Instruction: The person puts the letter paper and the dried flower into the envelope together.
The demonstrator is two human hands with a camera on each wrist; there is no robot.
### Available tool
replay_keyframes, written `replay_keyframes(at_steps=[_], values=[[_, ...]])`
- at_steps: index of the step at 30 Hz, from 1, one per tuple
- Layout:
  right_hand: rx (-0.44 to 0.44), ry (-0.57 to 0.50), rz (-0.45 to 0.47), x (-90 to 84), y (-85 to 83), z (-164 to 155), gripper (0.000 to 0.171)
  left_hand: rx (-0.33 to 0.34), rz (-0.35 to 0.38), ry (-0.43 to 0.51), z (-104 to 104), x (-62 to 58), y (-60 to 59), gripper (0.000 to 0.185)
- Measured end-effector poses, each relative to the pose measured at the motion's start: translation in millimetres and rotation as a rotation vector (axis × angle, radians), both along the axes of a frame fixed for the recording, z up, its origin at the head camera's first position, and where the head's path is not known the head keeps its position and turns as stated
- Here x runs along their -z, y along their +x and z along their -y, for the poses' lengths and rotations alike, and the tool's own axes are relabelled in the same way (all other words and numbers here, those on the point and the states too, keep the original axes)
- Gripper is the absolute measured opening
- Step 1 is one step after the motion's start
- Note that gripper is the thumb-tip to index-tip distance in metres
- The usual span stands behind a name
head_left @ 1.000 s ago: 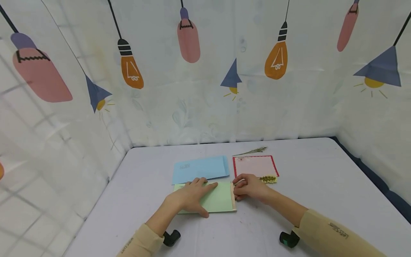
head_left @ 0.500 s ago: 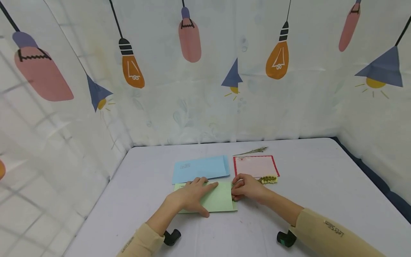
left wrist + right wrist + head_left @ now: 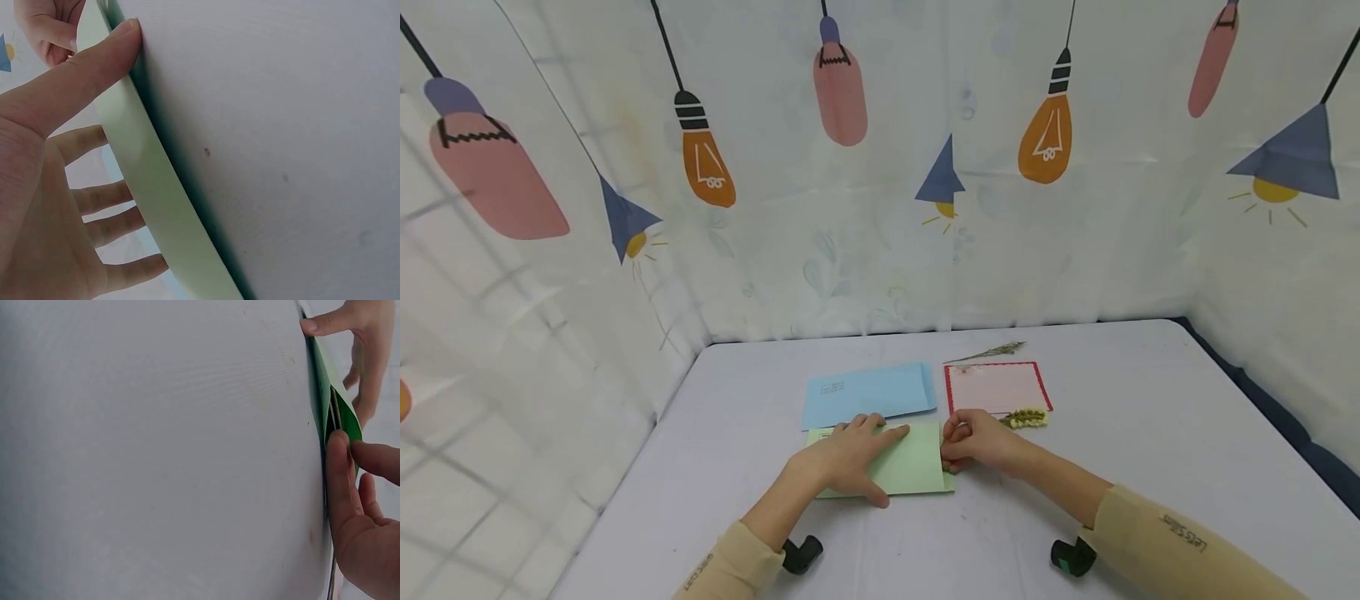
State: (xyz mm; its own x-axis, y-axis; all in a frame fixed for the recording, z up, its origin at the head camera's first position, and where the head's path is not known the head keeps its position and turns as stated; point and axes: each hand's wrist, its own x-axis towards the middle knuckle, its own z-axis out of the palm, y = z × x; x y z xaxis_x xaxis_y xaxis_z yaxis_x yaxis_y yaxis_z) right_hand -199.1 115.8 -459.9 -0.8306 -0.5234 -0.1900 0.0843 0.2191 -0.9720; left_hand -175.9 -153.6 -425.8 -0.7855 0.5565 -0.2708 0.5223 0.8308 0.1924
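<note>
In the head view, a green envelope (image 3: 910, 467) lies flat on the grey table (image 3: 1150, 433), in the lower middle of the frame. The left hand (image 3: 846, 460) rests on the left half of it with the fingers spread and almost straight, so it presses and does not grasp. The right hand (image 3: 977, 439) is at the right end of the envelope, with fingers curled, and it pinches the folded flap there. Above, a blue envelope (image 3: 871, 393) and a pink card with red border (image 3: 996, 387) lie side by side; a small dried sprig (image 3: 1024, 417) lies at the lower edge of the card, and a second thin one (image 3: 988, 353) just above the card.

In the left wrist view, the green envelope (image 3: 140, 181) runs as a pale band from the upper left to the bottom, and the thumb lies along its edge.

In the right wrist view, the envelope (image 3: 334, 403) is at the right edge of the frame, with the fingertips (image 3: 340, 450) on its open end.

I judge the envelope as light, thin and easy to bend; it can slide on the smooth table. It is best held at the flap edge, while a flat palm keeps the body in place.
</note>
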Motion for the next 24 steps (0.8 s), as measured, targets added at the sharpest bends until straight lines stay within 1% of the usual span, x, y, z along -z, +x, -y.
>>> replay_keyframes(at_steps=[6, 15, 20, 24], values=[[0.001, 0.046, 0.007, -1.1, -2.1, -6.0, 0.023, -0.009, 0.011, 0.008, 0.4, 0.7, 0.5, 0.100], [0.067, 0.153, -0.033, -6.8, -4.3, -22.0, 0.020, -0.006, 0.007, 0.001, 0.7, 2.2, 0.3, 0.100], [0.065, 0.163, -0.065, -9.8, -6.8, -34.2, 0.018, 0.002, -0.002, -0.002, 1.0, 2.2, -0.1, 0.100], [0.063, 0.157, -0.071, -12.5, -7.4, -44.3, 0.016, 0.005, -0.006, 0.007, 1.4, 2.3, -0.1, 0.100]])
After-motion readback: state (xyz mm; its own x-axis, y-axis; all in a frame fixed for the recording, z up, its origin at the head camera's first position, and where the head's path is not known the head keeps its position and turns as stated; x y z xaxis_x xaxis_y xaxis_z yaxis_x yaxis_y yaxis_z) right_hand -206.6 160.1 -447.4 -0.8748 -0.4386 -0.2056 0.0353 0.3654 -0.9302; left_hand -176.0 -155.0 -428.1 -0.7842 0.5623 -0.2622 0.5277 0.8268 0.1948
